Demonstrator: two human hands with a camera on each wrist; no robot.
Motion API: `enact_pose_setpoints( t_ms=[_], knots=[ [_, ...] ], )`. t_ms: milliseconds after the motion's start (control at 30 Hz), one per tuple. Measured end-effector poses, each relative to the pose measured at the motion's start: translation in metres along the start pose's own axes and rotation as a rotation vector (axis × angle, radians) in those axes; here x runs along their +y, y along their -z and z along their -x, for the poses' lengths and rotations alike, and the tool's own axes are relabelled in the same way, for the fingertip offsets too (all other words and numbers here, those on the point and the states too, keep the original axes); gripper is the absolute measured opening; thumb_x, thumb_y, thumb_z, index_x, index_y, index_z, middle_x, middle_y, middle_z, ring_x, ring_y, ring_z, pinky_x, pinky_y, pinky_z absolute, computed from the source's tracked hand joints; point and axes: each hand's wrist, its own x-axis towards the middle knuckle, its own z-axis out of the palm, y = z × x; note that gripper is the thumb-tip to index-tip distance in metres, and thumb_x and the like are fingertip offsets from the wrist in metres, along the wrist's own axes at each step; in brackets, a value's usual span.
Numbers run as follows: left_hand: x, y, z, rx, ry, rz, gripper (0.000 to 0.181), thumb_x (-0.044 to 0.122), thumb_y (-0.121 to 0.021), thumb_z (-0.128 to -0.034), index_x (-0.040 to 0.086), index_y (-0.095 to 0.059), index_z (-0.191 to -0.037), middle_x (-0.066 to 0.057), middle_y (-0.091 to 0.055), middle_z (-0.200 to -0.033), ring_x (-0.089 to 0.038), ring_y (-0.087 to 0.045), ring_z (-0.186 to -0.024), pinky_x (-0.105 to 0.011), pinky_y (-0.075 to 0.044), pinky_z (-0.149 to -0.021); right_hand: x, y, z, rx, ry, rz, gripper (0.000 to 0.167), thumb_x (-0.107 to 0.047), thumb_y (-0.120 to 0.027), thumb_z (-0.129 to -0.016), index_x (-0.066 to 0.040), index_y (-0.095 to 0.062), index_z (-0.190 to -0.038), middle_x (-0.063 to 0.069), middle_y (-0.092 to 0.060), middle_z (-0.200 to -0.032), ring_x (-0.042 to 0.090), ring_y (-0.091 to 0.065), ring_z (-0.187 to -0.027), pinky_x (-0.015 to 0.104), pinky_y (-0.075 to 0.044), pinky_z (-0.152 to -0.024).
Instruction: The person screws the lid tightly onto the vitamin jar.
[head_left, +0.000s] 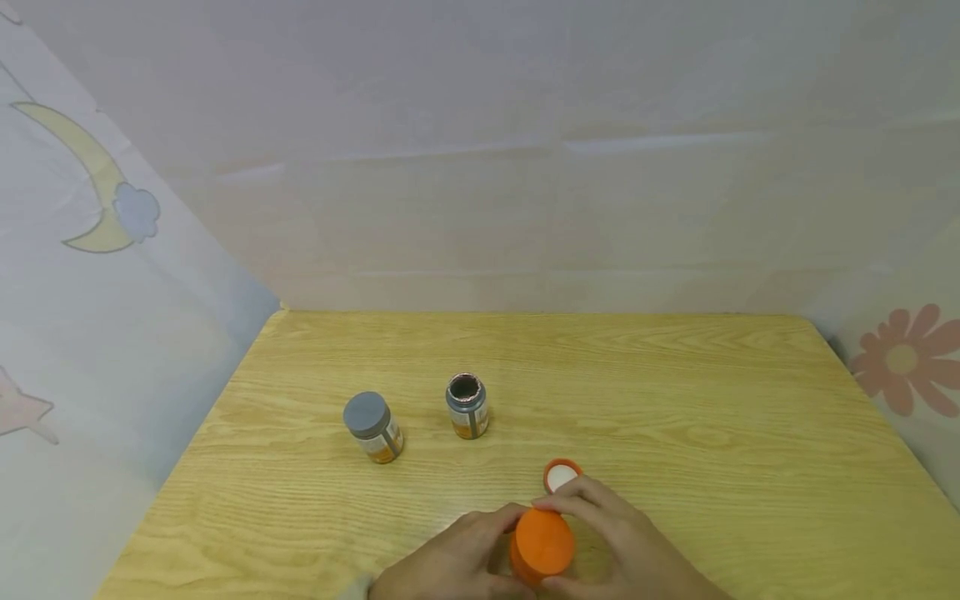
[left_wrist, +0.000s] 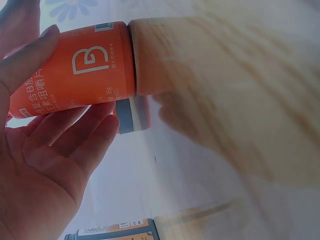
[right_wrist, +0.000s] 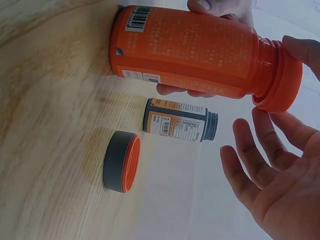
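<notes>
Evidently for steadiness, the left hand (head_left: 452,560) curls round the orange vitamin-B bottle (left_wrist: 92,70), upright on the table (head_left: 697,417); the right hand (head_left: 628,542) pinches its orange cap (head_left: 544,542). Beyond the bottle lies an upturned grey cap (right_wrist: 115,162).

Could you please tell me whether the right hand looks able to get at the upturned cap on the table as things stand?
Probably yes: the upturned cap lies close by the right hand with nothing visible in between, though the hand would likely need to let go of the orange lid first.
</notes>
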Motion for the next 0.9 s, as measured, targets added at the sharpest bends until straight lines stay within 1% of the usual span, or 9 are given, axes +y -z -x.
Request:
enact_pose_setpoints(
  t_ms=[100, 267, 433, 533, 567, 633, 733, 833, 900],
  knots=[
    [0.0, 0.0, 0.0, -0.002, -0.004, 0.013, 0.05, 0.035, -0.069, -0.0922, 0.029, -0.046, -0.136, 0.016, -0.063, -0.126, 0.006, -0.057, -0.109, -0.02, -0.049, -0.097, -0.001, -0.001, -0.002, -0.005, 0.003, -0.007, 0.061, -0.031, -0.086, -0.077, -0.017, -0.06, -0.13, -0.012, -0.055, -0.118, 0.002, -0.055, -0.1, 0.019, -0.051, -0.084],
    [0.0, 0.0, 0.0, 0.003, 0.005, 0.021, 0.052, 0.036, -0.07, -0.0917, 0.03, -0.046, -0.137, 0.018, -0.063, -0.124, 0.007, -0.057, -0.107, -0.019, -0.049, -0.095, 0.003, -0.004, -0.001, -0.007, 0.029, -0.017, 0.062, -0.03, -0.087, -0.076, -0.016, -0.059, -0.131, -0.009, -0.056, -0.115, 0.004, -0.055, -0.097, 0.022, -0.052, -0.079],
    [0.0, 0.0, 0.0, 0.002, 0.004, 0.046, 0.051, 0.036, -0.07, -0.0917, 0.031, -0.046, -0.136, 0.017, -0.063, -0.122, 0.006, -0.057, -0.104, -0.018, -0.049, -0.093, 0.004, -0.007, 0.001, 0.002, 0.016, 0.001, 0.062, -0.033, -0.086, -0.076, -0.017, -0.06, -0.13, -0.008, -0.056, -0.113, 0.005, -0.055, -0.097, 0.022, -0.053, -0.078],
    [0.0, 0.0, 0.0, 0.007, 0.011, 0.05, 0.049, 0.035, -0.071, -0.0914, 0.031, -0.048, -0.134, 0.018, -0.064, -0.119, 0.007, -0.057, -0.101, -0.017, -0.049, -0.089, 0.002, -0.009, 0.001, 0.008, 0.0, 0.023, 0.063, -0.036, -0.087, -0.075, -0.019, -0.06, -0.129, -0.011, -0.055, -0.113, 0.004, -0.055, -0.098, 0.022, -0.053, -0.08],
    [0.0, 0.0, 0.0, 0.01, 0.016, 0.057, 0.048, 0.035, -0.071, -0.0911, 0.03, -0.049, -0.134, 0.018, -0.064, -0.117, 0.007, -0.058, -0.099, -0.017, -0.049, -0.088, 0.003, -0.01, 0.001, 0.016, 0.008, 0.027, 0.063, -0.035, -0.087, -0.074, -0.018, -0.06, -0.129, -0.01, -0.056, -0.113, 0.005, -0.055, -0.098, 0.022, -0.054, -0.08],
    [0.0, -0.001, 0.0, 0.016, 0.022, 0.053, 0.047, 0.035, -0.072, -0.0909, 0.03, -0.05, -0.132, 0.018, -0.065, -0.115, 0.007, -0.058, -0.096, -0.016, -0.049, -0.085, 0.002, -0.011, 0.0, 0.022, -0.004, 0.031, 0.064, -0.037, -0.088, -0.074, -0.019, -0.06, -0.128, -0.012, -0.056, -0.113, 0.003, -0.055, -0.099, 0.021, -0.053, -0.082],
    [0.0, -0.001, 0.001, 0.017, 0.03, 0.063, 0.047, 0.035, -0.071, -0.0912, 0.03, -0.05, -0.133, 0.018, -0.065, -0.114, 0.007, -0.058, -0.095, -0.016, -0.049, -0.084, 0.002, -0.013, 0.001, 0.042, -0.004, 0.025, 0.064, -0.036, -0.088, -0.073, -0.018, -0.06, -0.128, -0.011, -0.057, -0.113, 0.004, -0.055, -0.099, 0.02, -0.053, -0.084],
    [0.0, -0.001, 0.001, 0.013, 0.032, 0.073, 0.048, 0.035, -0.071, -0.0916, 0.031, -0.049, -0.134, 0.018, -0.065, -0.116, 0.007, -0.057, -0.097, -0.016, -0.049, -0.085, 0.002, -0.015, 0.002, 0.058, -0.012, 0.005, 0.065, -0.035, -0.089, -0.072, -0.017, -0.06, -0.128, -0.01, -0.058, -0.113, 0.004, -0.056, -0.101, 0.015, -0.049, -0.09],
    [0.0, -0.001, 0.001, 0.01, 0.039, 0.083, 0.047, 0.034, -0.071, -0.0916, 0.031, -0.05, -0.134, 0.018, -0.065, -0.115, 0.007, -0.058, -0.096, -0.016, -0.049, -0.084, 0.002, -0.017, 0.003, 0.074, -0.003, -0.006, 0.066, -0.033, -0.09, -0.071, -0.015, -0.061, -0.128, -0.009, -0.059, -0.113, 0.004, -0.056, -0.101, 0.012, -0.046, -0.093]
  ],
)
